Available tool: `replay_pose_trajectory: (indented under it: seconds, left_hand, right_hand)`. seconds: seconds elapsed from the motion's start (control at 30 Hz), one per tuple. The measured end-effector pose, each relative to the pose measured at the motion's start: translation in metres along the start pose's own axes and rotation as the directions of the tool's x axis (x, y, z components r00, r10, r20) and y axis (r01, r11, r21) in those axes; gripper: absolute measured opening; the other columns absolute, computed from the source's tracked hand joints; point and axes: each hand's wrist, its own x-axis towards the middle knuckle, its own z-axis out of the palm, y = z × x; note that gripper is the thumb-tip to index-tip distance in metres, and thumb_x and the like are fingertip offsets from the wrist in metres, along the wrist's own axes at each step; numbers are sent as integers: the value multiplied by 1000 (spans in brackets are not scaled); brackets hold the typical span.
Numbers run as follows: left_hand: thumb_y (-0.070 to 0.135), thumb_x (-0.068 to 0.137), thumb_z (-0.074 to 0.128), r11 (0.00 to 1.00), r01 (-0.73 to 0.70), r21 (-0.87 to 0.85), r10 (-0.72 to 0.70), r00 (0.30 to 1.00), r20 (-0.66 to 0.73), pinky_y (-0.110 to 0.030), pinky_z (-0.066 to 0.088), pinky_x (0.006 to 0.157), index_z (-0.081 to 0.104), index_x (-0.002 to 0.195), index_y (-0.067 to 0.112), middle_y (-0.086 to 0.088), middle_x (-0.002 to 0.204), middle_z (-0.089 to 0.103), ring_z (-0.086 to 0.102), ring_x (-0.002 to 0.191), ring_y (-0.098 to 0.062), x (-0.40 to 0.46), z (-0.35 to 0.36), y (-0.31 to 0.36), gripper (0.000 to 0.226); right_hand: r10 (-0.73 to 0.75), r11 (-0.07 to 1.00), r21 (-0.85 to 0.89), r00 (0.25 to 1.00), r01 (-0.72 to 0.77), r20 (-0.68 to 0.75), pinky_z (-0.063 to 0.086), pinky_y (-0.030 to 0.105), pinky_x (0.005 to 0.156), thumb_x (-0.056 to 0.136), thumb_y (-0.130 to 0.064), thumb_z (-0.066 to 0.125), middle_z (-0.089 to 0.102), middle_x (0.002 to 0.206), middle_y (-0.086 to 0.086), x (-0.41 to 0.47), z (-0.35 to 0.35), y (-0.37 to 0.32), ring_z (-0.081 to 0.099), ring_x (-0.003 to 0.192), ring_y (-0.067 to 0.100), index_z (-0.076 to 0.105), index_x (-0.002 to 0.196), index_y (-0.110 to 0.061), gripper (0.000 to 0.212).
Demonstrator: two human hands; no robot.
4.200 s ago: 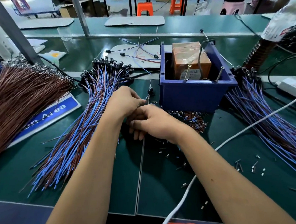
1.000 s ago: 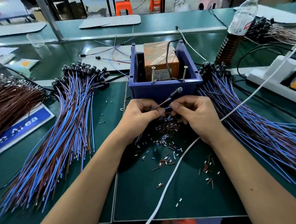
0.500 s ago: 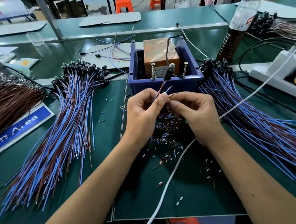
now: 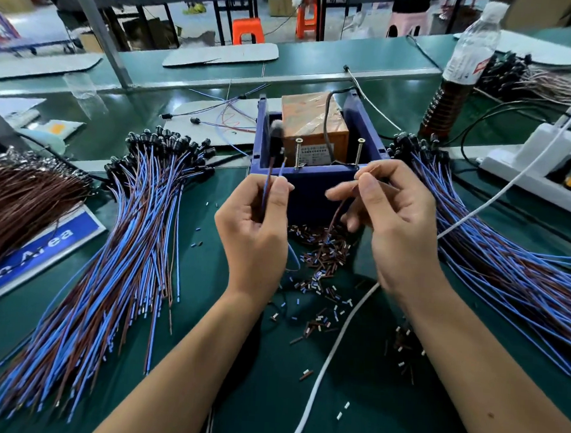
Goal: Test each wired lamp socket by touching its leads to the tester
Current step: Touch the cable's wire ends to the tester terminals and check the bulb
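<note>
The tester is a blue box holding an orange block, with two upright screws on its front rim, the left screw and the right screw. My left hand pinches the wires of one lamp socket, whose black head stands up over the box's left corner. Its blue lead tip is just left of the left screw. My right hand pinches the socket's brown lead, with the tip close to the right screw. I cannot tell whether either lead touches a screw.
A big pile of wired sockets fans out on the left and another pile on the right. Brown wires lie far left. Cut insulation bits litter the mat. A white cable, power strip and bottle are nearby.
My hands have moved apart and spread the two leads. The socket head has swung left, from the box's middle to its left corner, and the brown lead has gone toward the right screw.
</note>
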Motion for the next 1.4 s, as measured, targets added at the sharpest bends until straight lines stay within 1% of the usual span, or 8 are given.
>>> replay_pose_trajectory:
  seconds: [0.13,0.27,0.33,0.47,0.67,1.13,1.27,1.4]
  left_hand:
    - [19,100,65,995,101,-1,-100,991,-93,-33,37,51,65,78,13,-1,57,50,43,52,-19,9,-1,-9,22]
    - [22,99,65,997,78,-4,-78,990,-116,-30,38,49,63,80,22,4,56,52,44,50,-16,13,-2,-9,20]
    - [19,100,65,998,56,-20,-58,993,-105,-30,37,47,60,87,20,1,57,51,43,47,-16,15,-2,-8,14]
    - [13,102,62,998,32,-61,-38,995,-97,-24,35,44,45,96,19,8,54,48,41,43,-10,18,-5,-5,20]
    - [14,106,58,999,15,-31,-19,990,-136,-23,40,50,48,92,20,8,52,51,48,46,-9,18,-4,-3,18]
    - [14,105,60,999,29,-23,-28,999,29,-20,45,55,58,92,10,1,52,56,55,48,-11,13,5,-3,13]
    - [14,104,60,999,36,-26,-35,999,38,-19,43,54,58,89,16,3,52,53,52,48,-11,12,4,-5,16]
    - [14,105,60,998,46,-30,-45,998,38,-19,42,53,58,89,18,2,52,52,51,48,-12,12,4,-5,16]
  right_hand:
    - [-188,923,-370,962,105,-196,52,23,64,103,-16,62,70,70,-6,9,-1,-1,66,65,11,74,100,-16,12]
    - [-356,766,-630,900,128,-251,43,7,67,99,-14,66,68,77,-12,12,6,-2,60,65,-4,80,98,-10,15]
    - [-400,724,-675,885,146,-238,38,1,69,98,-12,67,67,79,-14,13,9,-3,58,64,-2,81,98,-8,14]
    - [-415,718,-679,877,152,-242,38,1,68,96,-11,69,67,78,-14,15,13,-4,56,62,-11,82,96,-8,13]
    - [-407,735,-659,881,159,-241,40,4,65,96,-12,68,66,76,-14,13,13,-2,57,64,-12,81,96,-10,13]
    - [-387,758,-636,886,146,-257,46,12,62,98,-13,66,66,75,-13,9,17,2,60,63,-5,79,100,-10,14]
    - [-391,757,-637,883,150,-258,49,17,60,99,-15,66,67,73,-10,9,17,2,63,63,6,79,101,-11,14]
    - [-399,750,-642,882,157,-251,49,18,58,99,-16,66,64,70,-12,9,17,4,62,60,3,79,102,-12,14]
